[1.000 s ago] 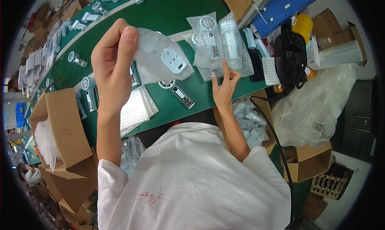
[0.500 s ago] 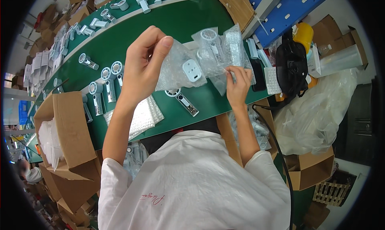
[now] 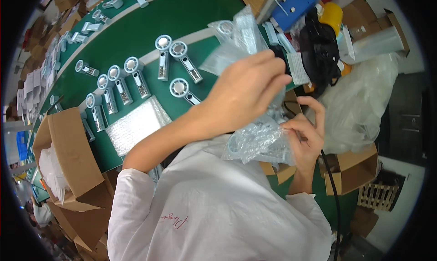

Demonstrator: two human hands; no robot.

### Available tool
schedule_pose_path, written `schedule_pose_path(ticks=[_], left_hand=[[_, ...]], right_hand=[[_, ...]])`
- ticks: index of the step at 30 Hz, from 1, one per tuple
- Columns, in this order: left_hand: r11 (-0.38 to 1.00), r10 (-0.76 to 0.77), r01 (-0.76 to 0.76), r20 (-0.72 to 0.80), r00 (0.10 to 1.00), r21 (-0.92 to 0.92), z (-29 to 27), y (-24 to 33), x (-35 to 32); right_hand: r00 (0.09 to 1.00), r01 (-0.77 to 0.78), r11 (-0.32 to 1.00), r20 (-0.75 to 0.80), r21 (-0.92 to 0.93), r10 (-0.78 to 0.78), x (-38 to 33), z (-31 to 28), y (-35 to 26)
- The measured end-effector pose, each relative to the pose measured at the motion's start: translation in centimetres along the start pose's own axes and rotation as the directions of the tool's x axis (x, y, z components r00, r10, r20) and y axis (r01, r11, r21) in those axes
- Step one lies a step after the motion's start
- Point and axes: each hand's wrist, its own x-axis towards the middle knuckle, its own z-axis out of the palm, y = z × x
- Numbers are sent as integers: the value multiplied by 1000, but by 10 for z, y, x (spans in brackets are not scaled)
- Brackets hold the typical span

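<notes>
My right hand (image 3: 307, 133) pinches the edge of a clear bubble-wrap bag (image 3: 261, 140), in which a pale shape shows, off the table's near edge. Above that bag, my left hand (image 3: 248, 90) is closed with its fingers curled; whatever they hold is hidden. Beyond it lie bubble-wrapped handheld fans (image 3: 248, 33) on the green table. A bare pale-blue handheld fan (image 3: 180, 87) lies partly behind my left forearm, with a second fan (image 3: 184, 58) farther back.
A stack of flat bubble-wrap bags (image 3: 139, 126) lies left of my left forearm, near several fans. An open cardboard box (image 3: 73, 152) stands at the left edge. At right are a black bag (image 3: 318, 56), a large plastic sack (image 3: 359, 106) and a dark cable (image 3: 334, 202).
The bag with its contents has come down toward me, off the table edge. My left hand moved right and nearer; my right hand moved right and nearer. The view has shifted too.
</notes>
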Motion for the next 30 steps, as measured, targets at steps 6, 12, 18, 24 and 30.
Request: schedule_pose_path(ticks=[6,12,18,24,30], left_hand=[[994,-64,85,253,965,-73,104,22,-50],[982,147,-171,252,957,77,172,-13,-74],[833,-154,259,-244,957,489,96,-124,-36],[852,-237,391,-408,882,349,141,-191,-25],[889,-311,427,-464,830,167,153,-204,-35]], right_hand=[[981,-191,948,-24,-254,191,-65,-28,23],[898,-441,838,-161,-322,410,-168,-73,100],[881,-463,748,-341,-476,328,-270,-98,274],[804,-594,574,-408,-564,432,-358,-60,389],[811,-570,600,-270,-561,519,-348,-31,417]])
